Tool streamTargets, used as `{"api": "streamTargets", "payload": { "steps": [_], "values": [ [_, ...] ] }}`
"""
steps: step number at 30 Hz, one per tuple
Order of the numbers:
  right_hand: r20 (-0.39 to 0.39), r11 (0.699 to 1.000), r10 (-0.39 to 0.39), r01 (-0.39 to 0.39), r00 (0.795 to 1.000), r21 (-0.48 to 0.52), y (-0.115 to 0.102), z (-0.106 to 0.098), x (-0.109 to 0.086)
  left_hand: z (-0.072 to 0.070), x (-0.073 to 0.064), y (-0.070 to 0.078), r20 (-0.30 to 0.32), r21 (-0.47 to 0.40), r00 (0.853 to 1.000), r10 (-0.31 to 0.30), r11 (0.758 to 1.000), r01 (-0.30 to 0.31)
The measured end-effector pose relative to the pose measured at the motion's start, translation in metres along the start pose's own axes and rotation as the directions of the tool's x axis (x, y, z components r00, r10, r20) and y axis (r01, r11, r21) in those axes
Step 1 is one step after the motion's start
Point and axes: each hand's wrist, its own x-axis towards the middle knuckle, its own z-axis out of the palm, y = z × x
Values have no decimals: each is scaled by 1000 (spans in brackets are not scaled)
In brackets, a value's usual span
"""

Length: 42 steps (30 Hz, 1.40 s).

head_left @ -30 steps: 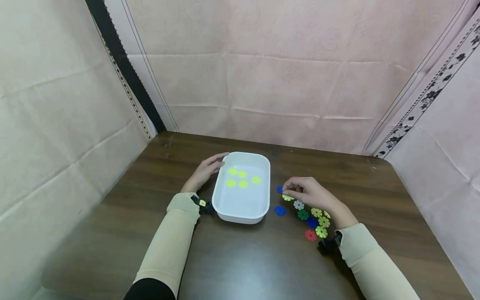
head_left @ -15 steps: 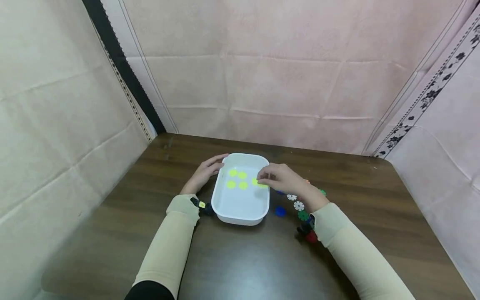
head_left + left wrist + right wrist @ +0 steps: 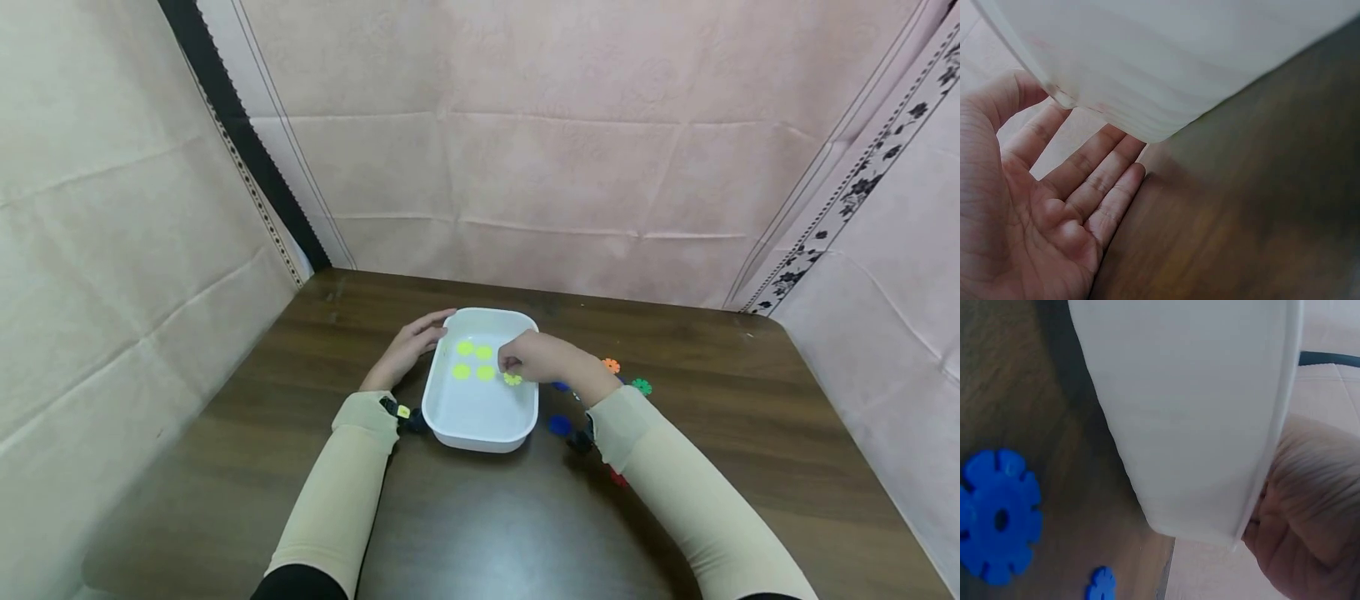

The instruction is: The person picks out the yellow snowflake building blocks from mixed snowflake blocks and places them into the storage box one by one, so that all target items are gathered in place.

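Observation:
A white plastic tray (image 3: 480, 417) stands on the table, holding several yellow-green interlocking discs, among them one yellow disc (image 3: 461, 371). My left hand (image 3: 408, 348) holds the tray's far left corner. In the left wrist view its thumb (image 3: 1025, 90) bends at the rim while the fingers reach along the outer wall. Inside the tray's right side, my right hand (image 3: 534, 357) has its fingers curled down at a yellow flower-shaped disc (image 3: 513, 379), and its fingertips are hidden. The right wrist view shows the right hand (image 3: 1310, 519) behind the tray wall (image 3: 1185, 425).
Beside the tray on the right lie loose discs: a blue one (image 3: 559, 425), an orange one (image 3: 611, 365), a green one (image 3: 642, 387) and a red one (image 3: 618, 477). My right forearm covers others. Pale cloth (image 3: 525, 167) hangs behind the brown table (image 3: 360, 325).
My right hand has moved left from the loose discs into the tray with a yellow disc, which now shows below its fingers. The left hand has stayed at the tray's corner.

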Motion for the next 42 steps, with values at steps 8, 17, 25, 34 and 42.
{"api": "streamTargets", "payload": {
  "steps": [8, 17, 25, 34, 42],
  "values": [
    [5, 994, 82, -82, 997, -72, -5, 4, 2, 1, -1, 0, 6, 0, 1000, -1, 1000, 1],
    [-49, 997, 60, -63, 997, -52, -4, 6, 5, -1, -1, 2, 1, 7, 1000, 3, 1000, -3],
    [-143, 997, 73, -69, 987, 28, 3, 16, 1, -1, 0, 1, 14, 3, 1000, 7, 1000, -7],
    [-277, 992, 104, -82, 955, 92, 4, 26, -7, 1, 1, -1, 25, -2, 1000, 6, 1000, -6],
    [-405, 994, 108, -98, 908, 45, 1, 24, -15, 0, 1, 1, 2, -8, 1000, 12, 1000, -12]
  ]
}}
